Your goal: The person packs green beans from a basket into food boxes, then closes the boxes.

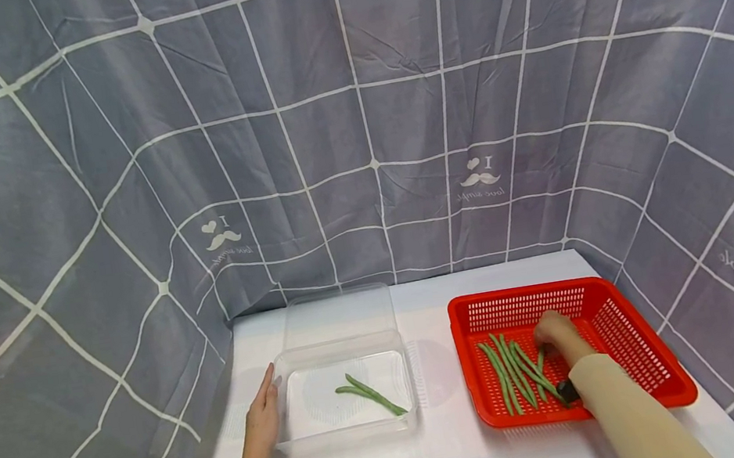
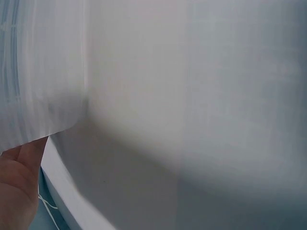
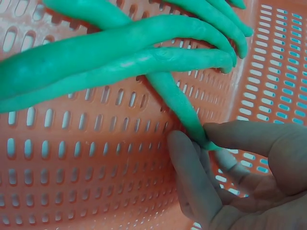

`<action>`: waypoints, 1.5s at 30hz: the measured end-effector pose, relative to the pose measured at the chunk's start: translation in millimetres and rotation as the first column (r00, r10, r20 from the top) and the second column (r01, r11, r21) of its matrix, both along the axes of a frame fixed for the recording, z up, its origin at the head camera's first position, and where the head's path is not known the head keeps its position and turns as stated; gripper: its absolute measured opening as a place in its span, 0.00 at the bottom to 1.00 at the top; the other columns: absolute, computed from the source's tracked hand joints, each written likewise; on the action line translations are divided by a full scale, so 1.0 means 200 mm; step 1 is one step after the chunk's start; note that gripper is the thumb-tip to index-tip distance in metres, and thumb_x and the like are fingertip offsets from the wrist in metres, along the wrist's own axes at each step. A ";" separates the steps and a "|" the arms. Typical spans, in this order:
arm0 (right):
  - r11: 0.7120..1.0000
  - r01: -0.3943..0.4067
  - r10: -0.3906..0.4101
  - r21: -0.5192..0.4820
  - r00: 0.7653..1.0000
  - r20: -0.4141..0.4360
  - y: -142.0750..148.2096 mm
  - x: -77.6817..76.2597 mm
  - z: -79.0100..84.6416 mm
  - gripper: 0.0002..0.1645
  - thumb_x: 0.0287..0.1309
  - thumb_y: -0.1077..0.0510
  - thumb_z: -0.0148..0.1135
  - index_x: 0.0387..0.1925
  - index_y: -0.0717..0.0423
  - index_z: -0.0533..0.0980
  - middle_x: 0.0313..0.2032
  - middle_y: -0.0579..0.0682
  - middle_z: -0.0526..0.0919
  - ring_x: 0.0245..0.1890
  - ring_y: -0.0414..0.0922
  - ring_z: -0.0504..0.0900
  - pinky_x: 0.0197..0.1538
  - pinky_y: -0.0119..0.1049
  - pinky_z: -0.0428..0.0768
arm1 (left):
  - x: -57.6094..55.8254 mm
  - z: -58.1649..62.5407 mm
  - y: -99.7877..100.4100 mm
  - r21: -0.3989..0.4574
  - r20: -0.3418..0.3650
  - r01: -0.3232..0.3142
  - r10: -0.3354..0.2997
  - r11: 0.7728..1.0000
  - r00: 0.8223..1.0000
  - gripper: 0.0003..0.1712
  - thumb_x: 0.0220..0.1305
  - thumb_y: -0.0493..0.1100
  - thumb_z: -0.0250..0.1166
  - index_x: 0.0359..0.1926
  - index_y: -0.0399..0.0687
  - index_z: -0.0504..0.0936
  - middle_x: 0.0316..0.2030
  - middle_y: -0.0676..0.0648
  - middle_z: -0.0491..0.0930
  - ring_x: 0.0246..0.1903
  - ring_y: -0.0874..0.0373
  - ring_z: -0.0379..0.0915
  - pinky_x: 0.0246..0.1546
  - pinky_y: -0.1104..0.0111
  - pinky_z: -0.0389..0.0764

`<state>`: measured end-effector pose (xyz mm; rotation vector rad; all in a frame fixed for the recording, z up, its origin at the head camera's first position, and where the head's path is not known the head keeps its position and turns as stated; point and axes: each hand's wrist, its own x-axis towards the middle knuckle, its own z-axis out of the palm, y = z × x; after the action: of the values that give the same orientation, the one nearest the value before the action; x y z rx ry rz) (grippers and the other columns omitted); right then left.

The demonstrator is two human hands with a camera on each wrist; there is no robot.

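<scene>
My left hand [image 1: 263,422] rests its straight fingers against the left side of a clear plastic container [image 1: 348,434]. In the left wrist view, part of that hand [image 2: 21,172] shows at the container's translucent wall [image 2: 53,86]. Inside the container, a few green beans [image 1: 372,396] lie toward the right. My right hand [image 1: 559,336] reaches into a red plastic basket [image 1: 459,350]. Between thumb and fingers it pinches the end of a green bean [image 3: 177,103], which passes beneath other beans [image 3: 115,43]. Several more beans [image 1: 503,375] lie in the basket's left half.
A clear lid [image 1: 340,316] lies behind the container. Both vessels stand on a white table [image 1: 447,454], the basket to the right. A grey curtain with white lines [image 1: 325,140] hangs around the table's back and sides.
</scene>
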<state>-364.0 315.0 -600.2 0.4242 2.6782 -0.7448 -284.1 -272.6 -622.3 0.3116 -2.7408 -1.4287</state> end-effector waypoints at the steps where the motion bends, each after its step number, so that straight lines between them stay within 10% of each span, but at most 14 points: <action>1: 1.000 -0.004 0.004 -0.021 1.000 0.001 0.01 0.00 0.00 0.04 0.55 0.70 0.62 0.27 0.69 0.76 0.28 0.60 0.78 0.17 0.45 0.80 0.23 0.33 0.83 | 0.00 0.00 0.00 0.004 0.007 -0.001 0.001 1.000 1.000 0.31 0.89 0.54 0.37 0.86 0.62 0.51 0.83 0.36 0.54 0.82 0.29 0.48 0.81 0.34 0.52; 13: 0.909 0.115 -0.125 -0.400 0.992 0.003 -0.01 0.05 0.03 0.05 0.60 0.76 0.53 0.34 0.68 0.73 0.31 0.54 0.73 0.24 0.45 0.73 0.28 0.39 0.86 | 0.00 0.00 -0.01 0.002 0.014 0.015 -0.015 1.000 1.000 0.32 0.89 0.54 0.37 0.86 0.61 0.49 0.82 0.37 0.56 0.81 0.29 0.48 0.80 0.34 0.53; 21: 0.892 0.083 -0.116 -0.444 0.992 -0.048 -0.03 0.04 0.08 0.25 0.50 0.78 0.52 0.54 0.76 0.73 0.43 0.64 0.78 0.29 0.47 0.75 0.30 0.41 0.87 | 0.00 0.00 0.00 0.003 0.019 0.016 -0.016 1.000 1.000 0.31 0.89 0.53 0.37 0.87 0.62 0.49 0.83 0.37 0.54 0.82 0.29 0.48 0.81 0.34 0.52; 27: 0.864 0.052 -0.114 -0.501 0.989 -0.094 -0.04 0.04 0.14 0.30 0.50 0.79 0.48 0.59 0.79 0.70 0.33 0.57 0.72 0.23 0.45 0.67 0.27 0.39 0.81 | 0.00 0.00 -0.01 0.000 0.020 0.020 -0.020 1.000 1.000 0.32 0.89 0.53 0.37 0.87 0.63 0.48 0.83 0.37 0.53 0.82 0.30 0.48 0.81 0.35 0.52; 45: 0.922 -0.025 -0.059 -0.386 0.978 -0.202 -0.11 0.01 0.32 0.29 0.60 0.73 0.53 0.64 0.67 0.74 0.40 0.63 0.77 0.23 0.45 0.68 0.32 0.43 0.89 | 0.01 0.02 0.00 -0.014 0.018 0.022 -0.022 1.000 1.000 0.31 0.89 0.53 0.37 0.87 0.62 0.49 0.82 0.37 0.55 0.81 0.29 0.48 0.81 0.34 0.52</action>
<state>-362.4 292.4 -536.8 0.2780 2.6206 -1.3600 -282.1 -272.5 -618.0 0.2959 -2.7761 -1.4172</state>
